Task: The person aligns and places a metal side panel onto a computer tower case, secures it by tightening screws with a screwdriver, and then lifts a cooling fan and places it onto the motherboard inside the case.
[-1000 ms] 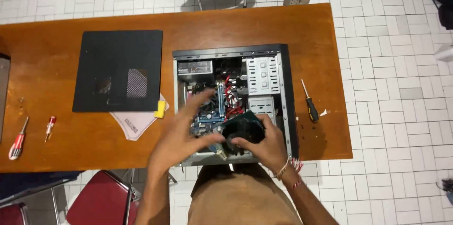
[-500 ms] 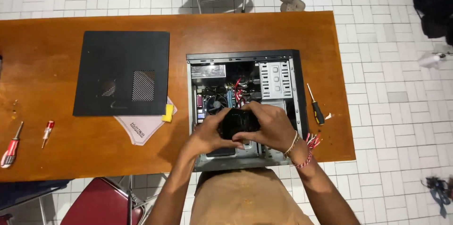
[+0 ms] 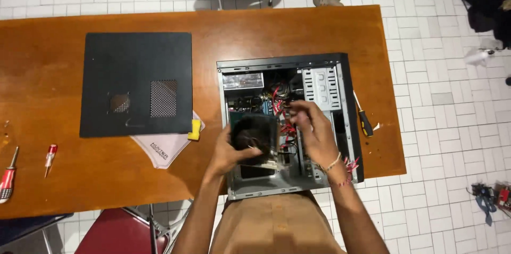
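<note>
Our left hand [image 3: 230,150] grips the black cooler fan [image 3: 254,138] over the open PC case [image 3: 290,126]; fan blurred, fingers behind it hidden. Right hand [image 3: 314,131] is inside among red cables [image 3: 277,102]; can't tell what it holds.

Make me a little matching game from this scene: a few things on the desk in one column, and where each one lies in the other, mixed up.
Things:
1. black side panel
2. black fan
3. black-handled screwdriver
4. small red screwdriver

Places:
A. on the table right of the computer case
B. in the left hand
C. near the table's left end
D. flat, left of the case

Pairs: 1-D, 2-B, 3-A, 4-C
</note>
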